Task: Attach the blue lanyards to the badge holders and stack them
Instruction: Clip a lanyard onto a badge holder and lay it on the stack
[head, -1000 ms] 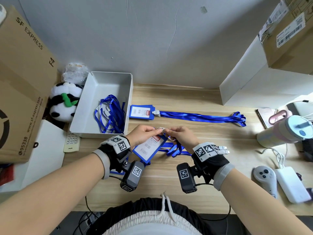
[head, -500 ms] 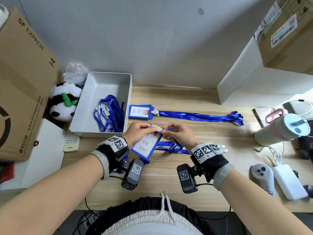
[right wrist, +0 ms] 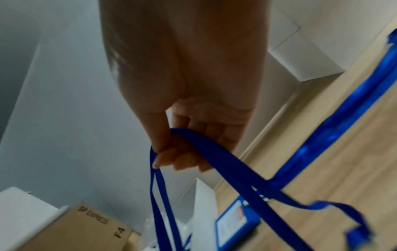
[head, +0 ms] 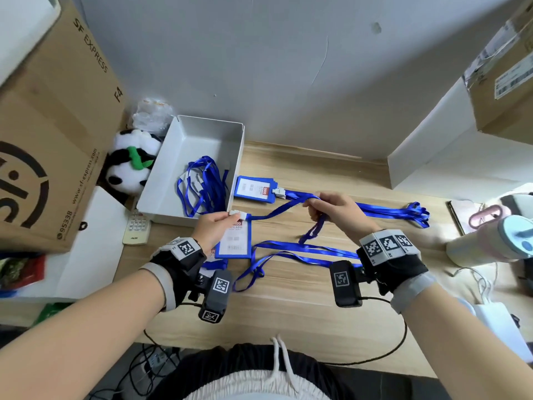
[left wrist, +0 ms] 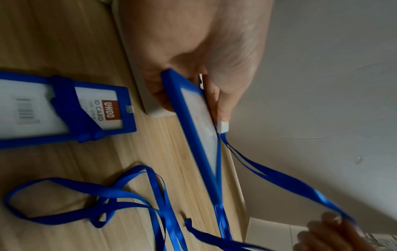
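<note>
- The left hand (head: 215,226) grips the top end of a blue badge holder (head: 235,241), thumb and fingers closed on it beside the white clip (head: 239,215) fitted at its top edge.
- In the left wrist view the same holder (left wrist: 199,129) is seen edge-on, thumb on one face and curled fingers behind; the white clip (left wrist: 223,126) sits just under the thumb tip.
- The holder hangs from that grip, tilted, its lower end over or on the wooden table (head: 302,298); I cannot tell whether it touches.
- A blue lanyard (head: 277,212) runs from the clip across to the right hand (head: 334,210), fairly taut between the two hands.
- The right hand is closed on the strap: in the right wrist view the lanyard (right wrist: 214,158) passes over the curled fingers (right wrist: 178,158) and is pinched against the thumb.
- Below the right hand the rest of the strap drops and lies in loose loops on the table between the wrists.
- Farther back lies a finished stack of badge holders (head: 253,187), flat, its lanyards (head: 389,210) stretched out to the right.
- Another bare holder (left wrist: 64,105) lies on the table near the left wrist; it is blurred, so how many lie there is unclear.
- A white tray (head: 202,134), left of the stack, holds a tangle of spare lanyards (head: 202,186).
</note>
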